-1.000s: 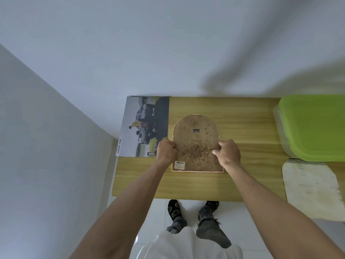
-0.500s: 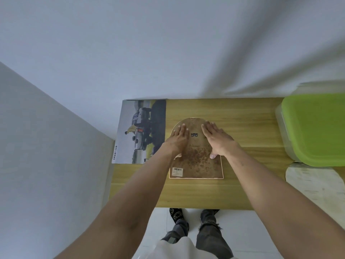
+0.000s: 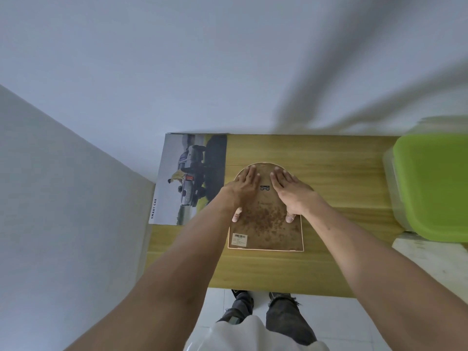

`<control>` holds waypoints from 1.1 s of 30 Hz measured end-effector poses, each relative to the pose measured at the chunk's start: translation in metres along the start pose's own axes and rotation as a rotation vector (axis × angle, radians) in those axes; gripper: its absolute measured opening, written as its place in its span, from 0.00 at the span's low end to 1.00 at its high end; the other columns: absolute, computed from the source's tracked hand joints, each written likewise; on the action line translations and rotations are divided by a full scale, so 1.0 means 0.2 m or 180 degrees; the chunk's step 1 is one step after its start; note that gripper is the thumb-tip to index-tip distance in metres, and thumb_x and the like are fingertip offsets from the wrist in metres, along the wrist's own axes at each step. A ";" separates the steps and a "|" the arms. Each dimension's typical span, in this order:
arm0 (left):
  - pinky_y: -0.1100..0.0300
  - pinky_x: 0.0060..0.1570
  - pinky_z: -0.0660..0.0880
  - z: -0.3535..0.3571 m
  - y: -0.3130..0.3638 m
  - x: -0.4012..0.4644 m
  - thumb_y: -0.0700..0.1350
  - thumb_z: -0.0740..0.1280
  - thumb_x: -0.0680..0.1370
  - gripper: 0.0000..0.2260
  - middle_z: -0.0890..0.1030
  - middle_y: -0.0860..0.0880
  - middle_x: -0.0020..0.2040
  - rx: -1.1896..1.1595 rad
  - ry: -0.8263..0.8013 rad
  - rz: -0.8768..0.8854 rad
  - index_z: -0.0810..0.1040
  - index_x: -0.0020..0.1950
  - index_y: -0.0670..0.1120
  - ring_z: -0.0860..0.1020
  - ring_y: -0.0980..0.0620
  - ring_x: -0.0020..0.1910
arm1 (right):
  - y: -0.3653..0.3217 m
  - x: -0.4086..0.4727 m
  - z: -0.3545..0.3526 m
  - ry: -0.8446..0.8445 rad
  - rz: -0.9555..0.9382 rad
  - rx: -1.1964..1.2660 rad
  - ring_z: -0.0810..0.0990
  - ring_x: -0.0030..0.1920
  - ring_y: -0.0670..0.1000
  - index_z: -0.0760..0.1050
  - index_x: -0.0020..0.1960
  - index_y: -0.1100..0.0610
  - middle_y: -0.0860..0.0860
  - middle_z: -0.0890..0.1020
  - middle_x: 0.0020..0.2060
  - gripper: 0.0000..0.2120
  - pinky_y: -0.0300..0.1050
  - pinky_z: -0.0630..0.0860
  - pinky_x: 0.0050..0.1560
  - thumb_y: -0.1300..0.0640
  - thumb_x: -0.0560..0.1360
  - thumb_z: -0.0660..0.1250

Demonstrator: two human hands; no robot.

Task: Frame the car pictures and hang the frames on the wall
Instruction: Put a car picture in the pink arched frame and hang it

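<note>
Arched frame (image 3: 266, 224) face-down on table (image 3: 329, 173). Left hand (image 3: 244, 190) and right hand (image 3: 291, 192) lie flat on its backing, fingers straight, gripping nothing. Car picture (image 3: 192, 178) just left.

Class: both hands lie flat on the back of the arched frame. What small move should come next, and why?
Probably keep pressing the backing board down. Left hand and right hand lie flat beside the hanger, and the frame is face down on the table; whether the board is locked in cannot be seen.

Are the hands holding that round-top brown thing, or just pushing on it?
Just pushing. Both the left hand and right hand lie flat on the frame back near its arched top, fingers straight. Nothing is gripped.
</note>
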State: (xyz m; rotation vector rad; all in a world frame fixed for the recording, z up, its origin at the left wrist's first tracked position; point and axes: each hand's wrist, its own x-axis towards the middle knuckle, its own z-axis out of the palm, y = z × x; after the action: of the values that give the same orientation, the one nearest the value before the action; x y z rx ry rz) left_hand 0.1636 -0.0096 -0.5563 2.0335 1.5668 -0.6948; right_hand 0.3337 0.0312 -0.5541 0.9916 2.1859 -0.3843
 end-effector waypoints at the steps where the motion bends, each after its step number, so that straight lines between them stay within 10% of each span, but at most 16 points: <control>1: 0.46 0.77 0.48 0.00 0.00 0.01 0.44 0.77 0.70 0.54 0.34 0.34 0.76 0.0079 -0.0049 0.0005 0.37 0.77 0.35 0.37 0.37 0.77 | 0.01 0.00 0.00 -0.0002 0.0021 0.0024 0.35 0.79 0.58 0.27 0.77 0.61 0.58 0.30 0.77 0.68 0.51 0.42 0.79 0.49 0.65 0.81; 10: 0.48 0.75 0.47 0.00 -0.07 -0.06 0.46 0.81 0.64 0.64 0.26 0.45 0.75 -0.0143 -0.0244 0.0053 0.29 0.76 0.44 0.29 0.47 0.75 | 0.00 -0.03 0.00 0.0100 0.0163 -0.0058 0.37 0.79 0.55 0.30 0.79 0.58 0.55 0.32 0.78 0.67 0.53 0.45 0.79 0.48 0.65 0.81; 16: 0.46 0.73 0.34 0.16 0.07 -0.16 0.40 0.70 0.73 0.46 0.34 0.44 0.78 -0.0920 0.0437 -0.0294 0.40 0.80 0.46 0.32 0.37 0.75 | -0.06 -0.16 0.09 0.0585 0.0474 0.0875 0.49 0.80 0.58 0.48 0.81 0.53 0.52 0.46 0.81 0.49 0.56 0.61 0.75 0.61 0.70 0.76; 22: 0.44 0.65 0.69 0.27 0.21 -0.27 0.45 0.70 0.74 0.30 0.63 0.43 0.70 -0.2579 0.1572 -0.1220 0.62 0.72 0.45 0.63 0.39 0.66 | -0.19 -0.31 0.21 0.1335 0.1244 0.2832 0.67 0.73 0.56 0.56 0.79 0.52 0.49 0.60 0.77 0.38 0.52 0.70 0.68 0.63 0.73 0.65; 28: 0.53 0.53 0.76 0.17 0.17 -0.33 0.34 0.64 0.73 0.28 0.74 0.41 0.65 -0.4144 0.1639 -0.1567 0.66 0.73 0.42 0.74 0.40 0.62 | -0.26 -0.34 0.21 0.1687 0.1819 0.3683 0.80 0.56 0.60 0.69 0.74 0.56 0.58 0.79 0.60 0.31 0.44 0.78 0.49 0.65 0.71 0.66; 33: 0.57 0.49 0.76 0.15 0.14 -0.36 0.34 0.73 0.71 0.22 0.82 0.49 0.50 -0.4915 0.1795 -0.1684 0.78 0.64 0.39 0.79 0.49 0.51 | -0.22 -0.44 0.20 0.1895 0.1890 0.3830 0.80 0.57 0.60 0.76 0.66 0.62 0.59 0.81 0.60 0.21 0.48 0.78 0.55 0.66 0.73 0.68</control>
State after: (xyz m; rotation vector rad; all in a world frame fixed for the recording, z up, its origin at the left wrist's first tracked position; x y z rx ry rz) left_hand 0.1721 -0.0881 -0.5294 0.6157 1.9121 0.8687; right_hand 0.3606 -0.0669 -0.5223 2.5715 1.8516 -1.2958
